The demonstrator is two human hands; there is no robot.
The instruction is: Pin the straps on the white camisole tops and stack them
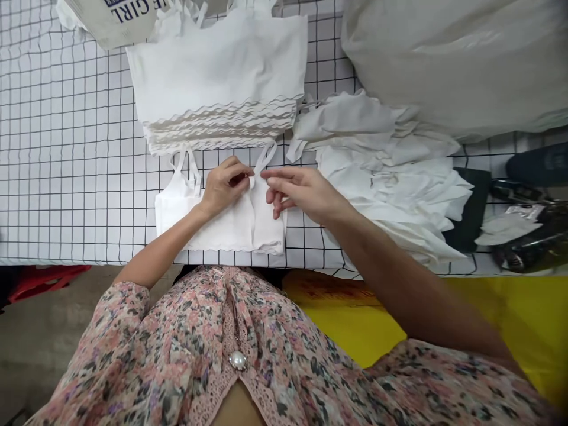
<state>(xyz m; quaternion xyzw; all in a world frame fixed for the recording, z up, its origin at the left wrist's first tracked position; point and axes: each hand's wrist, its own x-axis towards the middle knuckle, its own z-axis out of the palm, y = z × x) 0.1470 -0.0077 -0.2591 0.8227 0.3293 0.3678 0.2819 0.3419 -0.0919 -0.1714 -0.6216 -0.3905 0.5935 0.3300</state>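
Note:
A white camisole top (222, 228) with thin straps and a scalloped hem lies flat on the grid-patterned table cover (75, 177). My left hand (225, 186) rests on its upper edge, fingers pinched on the white fabric near the middle. My right hand (302, 192) hovers just beside it, fingers loosely apart and holding nothing I can see. One strap (265, 158) loops up between the hands toward a neat stack of folded white camisoles (217, 77), which sits directly beyond the top.
A loose pile of white garments (386, 171) lies to the right, with a large white sack (452, 59) behind it. A dark pouch and plastic packets sit at the far right. A printed bag lies at the back left. Yellow sheeting lies on the floor below the table edge.

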